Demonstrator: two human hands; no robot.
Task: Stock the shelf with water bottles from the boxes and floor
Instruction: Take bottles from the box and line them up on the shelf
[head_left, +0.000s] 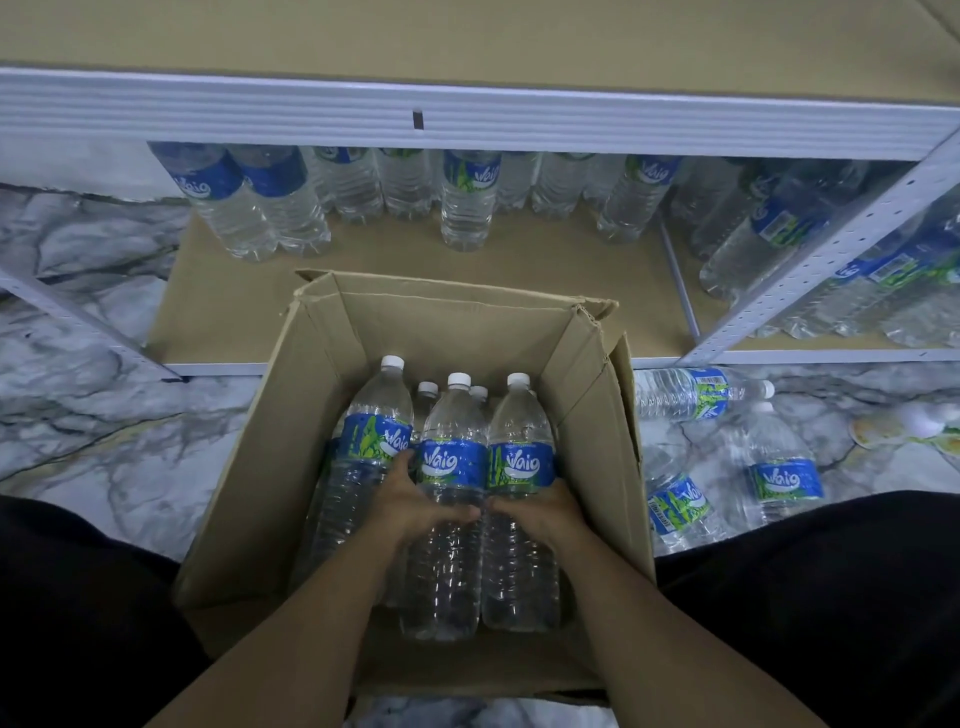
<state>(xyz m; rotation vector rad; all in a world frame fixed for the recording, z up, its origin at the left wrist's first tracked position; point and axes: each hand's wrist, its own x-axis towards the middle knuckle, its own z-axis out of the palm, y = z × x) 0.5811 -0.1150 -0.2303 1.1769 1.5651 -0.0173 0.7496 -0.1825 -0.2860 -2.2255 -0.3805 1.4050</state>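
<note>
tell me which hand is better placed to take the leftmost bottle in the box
Left. The left hand grips the middle bottle, right beside the leftmost bottle; the right hand holds the rightmost bottle, on the far side.

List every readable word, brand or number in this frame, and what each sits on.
"Waig": blue labels of the three front bottles in the cardboard box.
"Waig": labels of several shelf bottles on the lower shelf.
"Waig": label of an upright bottle on the floor, right of the box.
Unreadable: small print above the logos, and the barcode on the lying floor bottle.
</note>
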